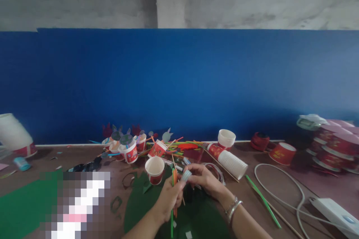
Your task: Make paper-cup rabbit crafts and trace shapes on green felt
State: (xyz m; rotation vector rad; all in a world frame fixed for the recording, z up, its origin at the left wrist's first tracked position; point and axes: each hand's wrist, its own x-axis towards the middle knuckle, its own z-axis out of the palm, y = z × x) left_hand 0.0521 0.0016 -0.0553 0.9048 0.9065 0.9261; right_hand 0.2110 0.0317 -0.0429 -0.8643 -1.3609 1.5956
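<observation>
My left hand [171,195] is closed around a few thin green and orange straws [175,176] and a slim wooden stick, which stand roughly upright in its grip. At its thumb tip is a small pale striped piece [186,175], too blurred to name. The fingers of my right hand [205,180] pinch at that same piece, so the two hands meet there. Under them lies a dark green sheet [140,209]. Just left of the hands stands a red and white paper cup [155,170], its mouth facing up.
Decorated paper cups [129,153] cluster behind, near loose coloured straws [187,145]. A stack of cups [231,162] lies on its side to the right. Farther right are a looped white cable [256,173], a power strip [333,213] and piled red cups [333,149]. A blue partition [179,82] bounds the table.
</observation>
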